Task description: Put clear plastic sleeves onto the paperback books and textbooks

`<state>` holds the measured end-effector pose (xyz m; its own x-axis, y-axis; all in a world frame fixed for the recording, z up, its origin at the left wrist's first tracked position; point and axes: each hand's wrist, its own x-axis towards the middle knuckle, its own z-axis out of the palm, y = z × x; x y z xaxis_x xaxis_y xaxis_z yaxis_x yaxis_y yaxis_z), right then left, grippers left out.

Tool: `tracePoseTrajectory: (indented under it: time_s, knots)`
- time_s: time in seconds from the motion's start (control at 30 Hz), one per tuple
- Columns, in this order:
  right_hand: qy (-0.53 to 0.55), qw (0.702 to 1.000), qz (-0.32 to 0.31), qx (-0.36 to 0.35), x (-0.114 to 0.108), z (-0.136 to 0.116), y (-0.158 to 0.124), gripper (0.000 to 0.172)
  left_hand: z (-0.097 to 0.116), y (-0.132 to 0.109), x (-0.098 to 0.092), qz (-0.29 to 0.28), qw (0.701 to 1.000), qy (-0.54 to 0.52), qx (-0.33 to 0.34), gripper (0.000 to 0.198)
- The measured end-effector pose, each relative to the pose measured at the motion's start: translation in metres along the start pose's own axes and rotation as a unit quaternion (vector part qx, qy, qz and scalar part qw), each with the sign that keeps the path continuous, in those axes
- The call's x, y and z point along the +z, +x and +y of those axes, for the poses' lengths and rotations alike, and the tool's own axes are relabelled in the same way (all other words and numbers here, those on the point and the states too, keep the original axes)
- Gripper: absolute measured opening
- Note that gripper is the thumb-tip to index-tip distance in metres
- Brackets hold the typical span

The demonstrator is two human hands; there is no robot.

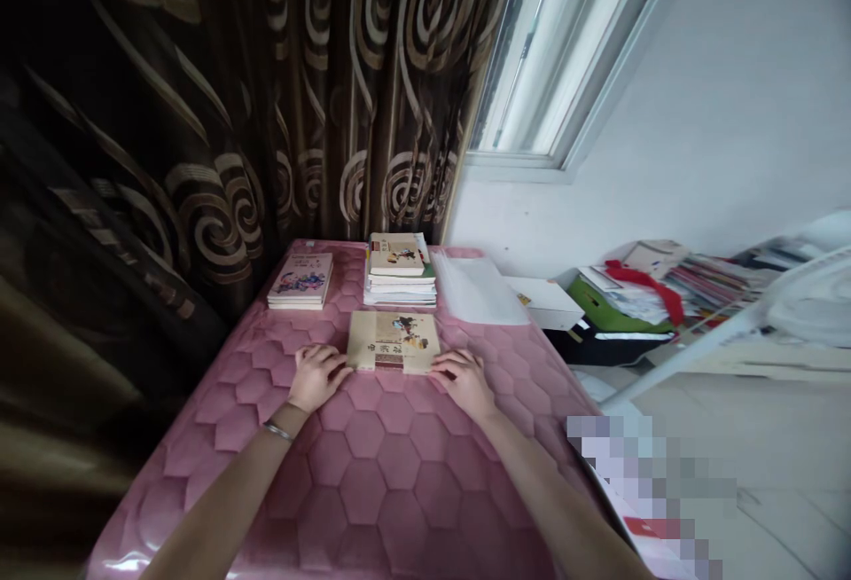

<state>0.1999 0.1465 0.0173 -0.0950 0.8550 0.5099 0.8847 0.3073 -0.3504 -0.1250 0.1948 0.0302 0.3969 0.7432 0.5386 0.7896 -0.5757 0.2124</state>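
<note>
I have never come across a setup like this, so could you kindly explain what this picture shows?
There is no machine here: a person works with bare hands, seen from a camera worn on their head, looking forward and down. The left hand, with a bracelet at its wrist, and the right hand have their fingers at the near corners of a book. Under it is a pink surface. Farther back, from left to right, lie a low stack, a taller stack and pale sheets.
</note>
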Motion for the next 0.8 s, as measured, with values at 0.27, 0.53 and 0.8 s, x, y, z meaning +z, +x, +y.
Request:
tracePoseTrajectory:
  time_s: [0.27, 0.53, 0.8]
  knots:
    - [0.022, 0.999, 0.011, 0.027, 0.0, 0.012, -0.004, 0.011, 0.002, 0.004, 0.002, -0.045, 0.999, 0.0, 0.001, 0.014]
    - [0.092, 0.995, 0.002, 0.041, -0.001, 0.022, -0.006, 0.012, 0.005, 0.006, -0.001, -0.075, 0.995, -0.055, -0.031, 0.015]
    - [0.009, 0.991, -0.089, 0.1, -0.001, 0.02, 0.07, 0.028, 0.052, -0.003, 0.002, -0.011, 0.959, -0.172, -0.226, 0.023]
